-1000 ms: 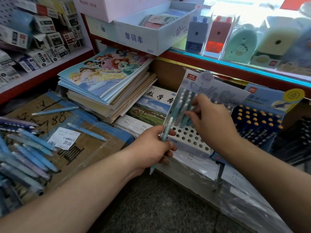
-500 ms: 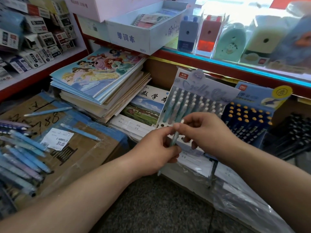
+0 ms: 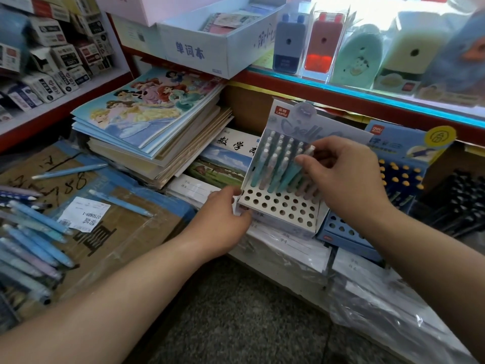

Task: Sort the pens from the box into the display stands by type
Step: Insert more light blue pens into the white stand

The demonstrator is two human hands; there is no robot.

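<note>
Pen (image 3: 292,173) now among the stand (image 3: 278,208) rows, in pinch of right grip (image 3: 343,177); left grip (image 3: 223,222) newly round its corner.

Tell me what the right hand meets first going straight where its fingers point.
Likely the standing pens in the white display stand, just left of the pen the right hand pinches; depth unclear.

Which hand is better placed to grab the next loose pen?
Likely left. The left hand grips a corner of the display stand, nearest the loose pens; the right hand pinches a pen among the stand's rows.
</note>
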